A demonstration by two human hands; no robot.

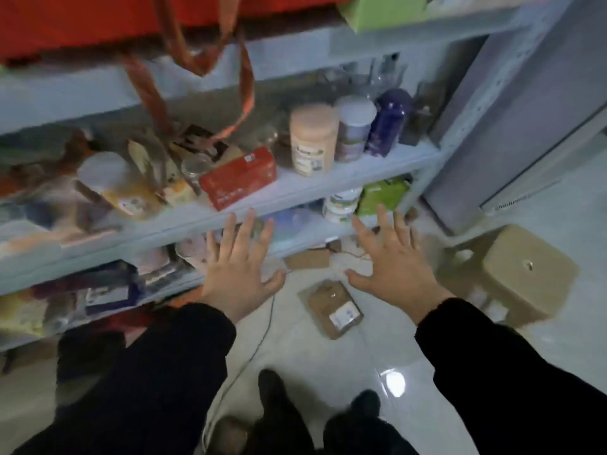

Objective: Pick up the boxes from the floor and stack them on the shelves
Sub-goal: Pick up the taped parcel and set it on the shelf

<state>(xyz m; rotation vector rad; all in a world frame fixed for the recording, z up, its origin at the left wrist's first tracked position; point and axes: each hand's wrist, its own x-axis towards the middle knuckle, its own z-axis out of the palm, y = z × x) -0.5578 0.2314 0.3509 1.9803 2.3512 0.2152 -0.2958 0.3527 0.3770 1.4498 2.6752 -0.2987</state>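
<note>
Below, two hands, left hand [238, 269] and right hand [392, 267], fingers spread, empty; one brown box [331, 308] on floor [328, 366]

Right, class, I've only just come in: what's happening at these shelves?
A person in black sleeves stands facing a cluttered shelf unit, both hands spread open and empty. The left hand and right hand are held out above the floor, holding nothing. Below and between them a flat brown box with a white label lies on the white tiled floor, not yet picked up. A smaller brown cardboard piece lies nearer the shelves. A red box already sits on the middle shelf.
</note>
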